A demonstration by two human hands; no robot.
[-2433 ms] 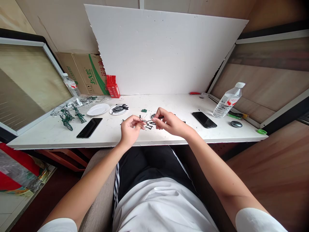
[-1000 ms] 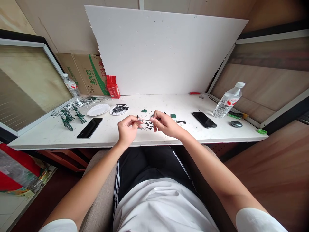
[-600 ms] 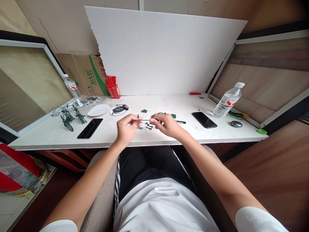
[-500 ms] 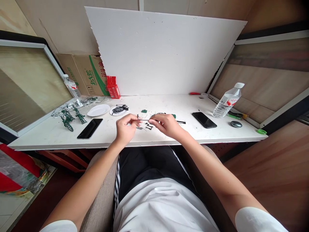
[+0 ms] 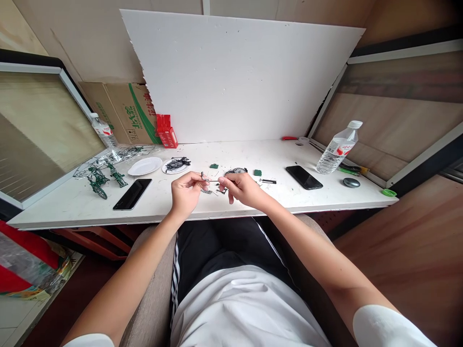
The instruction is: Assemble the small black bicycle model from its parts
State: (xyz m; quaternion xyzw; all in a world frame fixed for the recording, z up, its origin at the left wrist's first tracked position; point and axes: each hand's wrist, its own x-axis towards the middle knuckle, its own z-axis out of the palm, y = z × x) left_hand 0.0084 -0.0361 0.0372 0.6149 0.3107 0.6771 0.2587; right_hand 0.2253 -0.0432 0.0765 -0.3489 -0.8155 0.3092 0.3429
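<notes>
My left hand (image 5: 185,193) and my right hand (image 5: 241,189) are raised just above the front of the white table (image 5: 275,193), fingertips nearly meeting. Both pinch a small dark metal part (image 5: 210,180) with thin wire ends held between them; its exact shape is too small to make out. Under and just behind the hands lie several tiny black parts (image 5: 218,191), a small wheel (image 5: 236,170) and two little green pieces (image 5: 257,172).
Left: a black phone (image 5: 132,193), a white plate (image 5: 145,166), a plate of black parts (image 5: 175,165), green model bicycles (image 5: 98,178), a bottle (image 5: 103,131), a red box (image 5: 166,133). Right: another phone (image 5: 304,177), a water bottle (image 5: 336,148), a grey oval object (image 5: 351,182), a green cap (image 5: 388,193).
Both hands have drifted slightly left and toward me, still pinching the small part together. The view has shifted a little. The green piece behind my right hand now shows.
</notes>
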